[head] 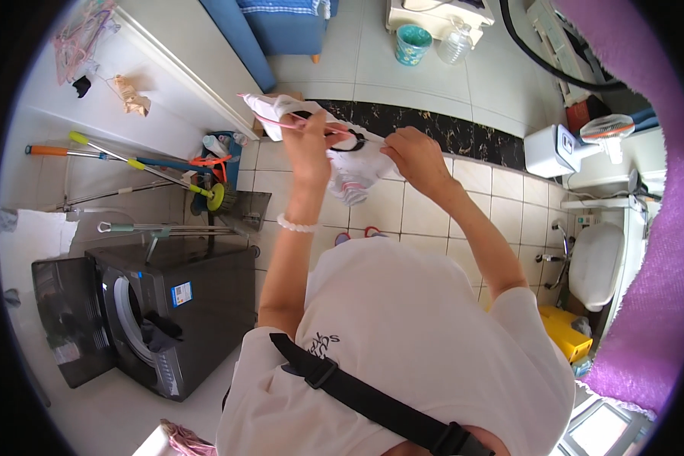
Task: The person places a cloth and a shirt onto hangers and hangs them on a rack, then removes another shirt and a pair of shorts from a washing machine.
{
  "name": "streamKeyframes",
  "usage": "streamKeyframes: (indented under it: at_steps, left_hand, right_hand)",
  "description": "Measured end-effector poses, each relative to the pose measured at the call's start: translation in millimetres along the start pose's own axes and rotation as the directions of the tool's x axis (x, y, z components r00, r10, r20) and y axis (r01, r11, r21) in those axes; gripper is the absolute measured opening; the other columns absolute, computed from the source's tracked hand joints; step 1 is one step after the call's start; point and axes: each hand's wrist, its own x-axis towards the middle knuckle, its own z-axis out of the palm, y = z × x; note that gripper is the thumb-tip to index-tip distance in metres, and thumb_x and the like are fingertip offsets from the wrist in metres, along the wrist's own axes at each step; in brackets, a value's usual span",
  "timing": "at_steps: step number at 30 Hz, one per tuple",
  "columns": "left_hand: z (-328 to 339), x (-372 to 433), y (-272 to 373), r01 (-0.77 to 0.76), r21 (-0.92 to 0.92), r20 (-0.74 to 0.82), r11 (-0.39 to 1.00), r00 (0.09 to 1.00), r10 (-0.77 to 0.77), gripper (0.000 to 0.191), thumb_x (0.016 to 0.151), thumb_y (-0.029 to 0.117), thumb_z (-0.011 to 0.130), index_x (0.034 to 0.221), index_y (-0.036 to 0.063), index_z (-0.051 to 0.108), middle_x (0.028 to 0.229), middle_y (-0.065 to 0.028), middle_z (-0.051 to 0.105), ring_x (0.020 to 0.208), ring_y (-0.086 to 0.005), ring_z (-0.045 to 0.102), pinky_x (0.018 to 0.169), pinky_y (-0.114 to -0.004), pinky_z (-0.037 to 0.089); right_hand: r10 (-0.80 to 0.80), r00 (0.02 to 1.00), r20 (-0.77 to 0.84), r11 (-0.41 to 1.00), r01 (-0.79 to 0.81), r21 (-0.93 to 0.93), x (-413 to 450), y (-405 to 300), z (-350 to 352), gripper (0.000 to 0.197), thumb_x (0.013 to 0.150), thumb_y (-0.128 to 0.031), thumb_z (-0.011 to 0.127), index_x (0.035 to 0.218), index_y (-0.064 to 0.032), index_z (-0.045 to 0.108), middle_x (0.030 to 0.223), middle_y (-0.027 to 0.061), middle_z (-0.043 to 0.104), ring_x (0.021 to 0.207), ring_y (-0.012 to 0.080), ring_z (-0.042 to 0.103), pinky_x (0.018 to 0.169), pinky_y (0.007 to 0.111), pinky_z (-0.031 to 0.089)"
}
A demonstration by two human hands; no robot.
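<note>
A white garment with a black-trimmed neckline [370,162] hangs between my two hands, its lower part bunched and striped with grey and pink. My left hand [308,145], below which a white bead bracelet circles the wrist, grips a pink clothes hanger [273,121] at the garment's upper edge. Part of the hanger lies under or behind the cloth. On the other side, my right hand [416,157] pinches the garment's edge near the neckline with bent fingers.
A dark washing machine [216,302] with its round door open stands at left, dark cloth at its opening. Mops and a green brush [219,196] lean above it. A white sink [595,265] and a fan [607,130] are at right. Several hangers [82,43] hang upper left.
</note>
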Motion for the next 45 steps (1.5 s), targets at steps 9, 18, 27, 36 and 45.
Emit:
streamKeyframes:
  at_steps: [9, 18, 27, 36, 45]
  left_hand:
    - [-19.1, -29.0, 11.8, -0.283, 0.364, 0.165, 0.887, 0.957, 0.238, 0.029, 0.085, 0.010, 0.062, 0.109, -0.0044, 0.054, 0.104, -0.0132, 0.059, 0.073, -0.0135, 0.062, 0.058, -0.024, 0.051]
    - [-55.1, 10.3, 50.8, -0.284, 0.502, 0.011, 0.817, 0.947, 0.322, 0.016, 0.089, 0.015, 0.057, 0.090, -0.0012, 0.058, 0.068, -0.0023, 0.056, 0.053, -0.0068, 0.049, 0.044, -0.021, 0.041]
    - [-85.0, 37.6, 68.9, -0.187, 0.528, 0.154, 0.828, 0.980, 0.124, 0.025, 0.095, 0.023, 0.049, 0.077, 0.0048, 0.052, 0.050, 0.0026, 0.040, 0.039, -0.0055, 0.034, 0.036, -0.022, 0.026]
    - [-125.9, 74.0, 85.9, -0.212, 0.631, 0.126, 0.746, 0.977, 0.172, 0.015, 0.089, 0.015, 0.055, 0.089, 0.0004, 0.050, 0.060, -0.0030, 0.047, 0.041, -0.0081, 0.040, 0.034, -0.024, 0.027]
    - [-33.0, 37.9, 109.8, -0.928, 0.359, 0.926, 0.104, 0.368, 0.084, 0.050, 0.079, 0.013, 0.066, 0.124, 0.0019, 0.048, 0.127, -0.0188, 0.047, 0.119, -0.0356, 0.043, 0.099, -0.040, 0.035]
  right_hand:
    - [0.205, 0.925, -0.318, 0.957, -0.122, 0.263, -28.1, 4.6, -18.5, 0.018, 0.085, -0.005, 0.059, 0.071, 0.0006, 0.048, 0.059, 0.0120, 0.040, 0.050, 0.0239, 0.034, 0.045, 0.030, 0.032]
    - [0.123, 0.938, -0.325, 0.978, -0.060, 0.197, -40.7, -0.9, -57.4, 0.016, 0.087, -0.007, 0.059, 0.075, 0.0019, 0.053, 0.061, 0.0100, 0.047, 0.050, 0.0188, 0.039, 0.047, 0.027, 0.036]
    - [0.193, 0.897, -0.398, 0.980, -0.160, 0.114, -72.9, -2.7, -69.4, 0.013, 0.086, -0.007, 0.059, 0.077, 0.0017, 0.056, 0.063, 0.0106, 0.053, 0.049, 0.0220, 0.047, 0.048, 0.029, 0.039]
    - [0.309, 0.850, -0.427, 0.950, -0.258, 0.174, -97.6, -24.3, -70.8, 0.015, 0.087, -0.011, 0.060, 0.077, -0.0003, 0.057, 0.058, 0.0067, 0.049, 0.051, 0.0115, 0.041, 0.048, 0.026, 0.038]
    - [0.359, 0.844, -0.399, 0.933, -0.322, 0.158, -106.4, -28.8, -77.1, 0.015, 0.087, -0.009, 0.058, 0.076, 0.0012, 0.055, 0.062, 0.0127, 0.052, 0.050, 0.0238, 0.049, 0.049, 0.032, 0.040]
